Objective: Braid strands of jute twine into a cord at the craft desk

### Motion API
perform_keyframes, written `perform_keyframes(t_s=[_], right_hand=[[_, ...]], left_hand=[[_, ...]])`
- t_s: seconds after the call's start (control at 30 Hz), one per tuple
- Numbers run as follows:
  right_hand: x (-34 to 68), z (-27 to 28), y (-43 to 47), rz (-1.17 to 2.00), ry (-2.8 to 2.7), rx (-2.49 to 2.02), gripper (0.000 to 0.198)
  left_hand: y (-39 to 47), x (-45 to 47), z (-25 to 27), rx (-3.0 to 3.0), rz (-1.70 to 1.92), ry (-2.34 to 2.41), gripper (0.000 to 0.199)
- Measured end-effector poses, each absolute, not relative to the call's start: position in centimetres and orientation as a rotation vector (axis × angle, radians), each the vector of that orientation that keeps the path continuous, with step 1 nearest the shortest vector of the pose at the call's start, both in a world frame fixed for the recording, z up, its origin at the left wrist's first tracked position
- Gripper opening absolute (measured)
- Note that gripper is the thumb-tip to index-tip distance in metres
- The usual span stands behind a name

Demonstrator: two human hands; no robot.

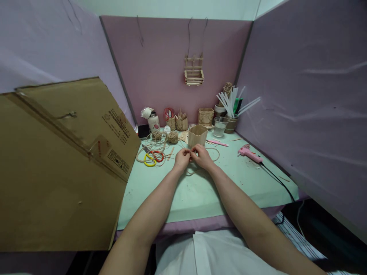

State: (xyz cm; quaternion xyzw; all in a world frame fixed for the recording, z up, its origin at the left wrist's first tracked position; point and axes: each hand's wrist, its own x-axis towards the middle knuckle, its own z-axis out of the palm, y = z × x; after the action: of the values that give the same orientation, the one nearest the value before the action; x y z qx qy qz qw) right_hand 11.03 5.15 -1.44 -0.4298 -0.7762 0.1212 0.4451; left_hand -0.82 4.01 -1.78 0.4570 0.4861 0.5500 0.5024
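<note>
My left hand (182, 159) and my right hand (202, 156) meet at the middle of the table, fingertips pinched together. Between them they hold a thin tan twine (218, 156), whose loose loop curves out right of my right hand and below both wrists. The exact spot where the fingers grip is too small to make out. Just behind my hands stands a pot made of upright wooden sticks (197, 136), open at the top. Left of my left hand lie scissors (150, 159) with yellow and red handles, partly under a tangle of loose twine (143, 152).
A large cardboard sheet (71, 172) leans at the left. On the right lies a pink glue gun (250, 154) with a black cord. Along the back stand a bottle (153, 121), a water cup (219, 127) and a container of white glue sticks (231, 124). A pink pen (218, 143) lies nearby.
</note>
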Motion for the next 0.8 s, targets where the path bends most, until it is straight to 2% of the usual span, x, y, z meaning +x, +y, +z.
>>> perform_keyframes(t_s=[0.3, 0.6, 0.8], right_hand=[[10.6, -1.3, 4.9, 0.544, -1.864, -1.209, 0.009], [10.7, -1.2, 5.0, 0.542, -1.755, -1.181, 0.009], [10.6, -1.0, 4.8, 0.535, -1.742, -1.173, 0.006]], left_hand=[[4.6, -1.4, -2.7, 1.395, 1.331, 1.360, 0.015], [4.0, -1.3, -1.8, 1.234, 1.345, 1.300, 0.019], [4.0, -1.1, -2.0, 1.239, 1.267, 1.359, 0.006]])
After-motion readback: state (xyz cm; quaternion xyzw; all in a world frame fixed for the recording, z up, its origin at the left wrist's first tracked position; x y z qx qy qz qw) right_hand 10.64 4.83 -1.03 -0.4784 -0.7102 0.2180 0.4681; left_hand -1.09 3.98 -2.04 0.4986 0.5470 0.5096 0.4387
